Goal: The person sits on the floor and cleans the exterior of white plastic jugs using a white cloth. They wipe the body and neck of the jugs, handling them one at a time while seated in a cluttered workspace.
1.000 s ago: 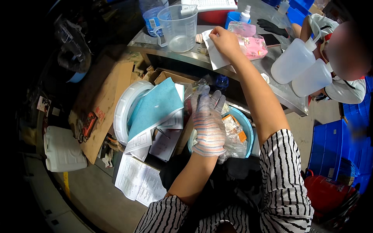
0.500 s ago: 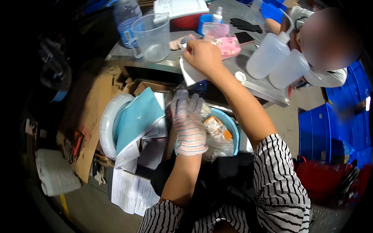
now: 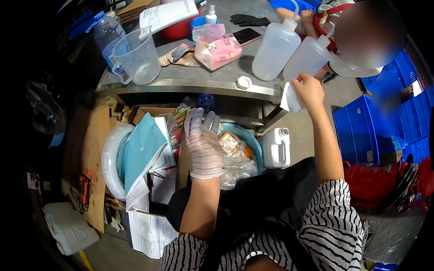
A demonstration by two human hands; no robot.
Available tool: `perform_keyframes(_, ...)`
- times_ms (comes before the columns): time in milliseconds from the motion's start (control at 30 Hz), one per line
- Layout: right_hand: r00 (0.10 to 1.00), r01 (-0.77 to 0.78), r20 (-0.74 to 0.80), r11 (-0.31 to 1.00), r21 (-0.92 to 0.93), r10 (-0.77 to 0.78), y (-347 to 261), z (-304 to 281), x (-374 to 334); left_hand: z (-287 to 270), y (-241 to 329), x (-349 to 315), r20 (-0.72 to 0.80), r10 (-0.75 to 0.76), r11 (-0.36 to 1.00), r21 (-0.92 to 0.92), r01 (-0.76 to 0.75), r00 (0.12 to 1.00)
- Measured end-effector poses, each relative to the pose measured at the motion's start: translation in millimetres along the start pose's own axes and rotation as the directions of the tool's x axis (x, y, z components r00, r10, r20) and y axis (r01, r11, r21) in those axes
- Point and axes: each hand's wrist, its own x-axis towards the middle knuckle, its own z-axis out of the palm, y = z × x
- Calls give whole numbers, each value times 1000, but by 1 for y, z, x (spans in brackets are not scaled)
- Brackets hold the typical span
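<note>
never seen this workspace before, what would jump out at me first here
First the gloved left hand, spread flat over a blue basin stuffed with crumpled plastic wrappers under the steel table. Then the bare right hand, pinching a small white sheet at the table's front right corner. On the tabletop, two white squeeze bottles at the right and a clear measuring jug at the left stand out.

Gloved left hand (image 3: 204,145) spread flat, fingers (image 3: 199,122) extended; bare right hand (image 3: 309,89) pinched shut
</note>
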Motion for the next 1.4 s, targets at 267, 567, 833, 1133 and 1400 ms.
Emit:
perform_keyframes(267, 1000, 0, 6, 999, 47, -1, 5, 10, -2, -13, -14, -9, 229, -102, 990, -69, 121, 968)
perform_keyframes(567, 964, 95, -245, 724, 683, 105, 46, 1, -39, -4, -27, -15, 88, -121, 993, 18, 120, 989)
perform_keyframes(833, 864, 335, -500, 815, 473, -65, 32, 44, -54, 13, -67, -29, 214, -299, 949, 171, 266, 930)
perform_keyframes(1133, 861, 287, -503, 891, 351, -79, 43, 73, -67, 9, -68, -26, 252, -328, 943, 143, 300, 910)
perform_keyframes(1400, 929, 114, -366, 894, 434, 60, 40, 68, -56, 8, -68, -31, 304, -292, 955, 146, 258, 907)
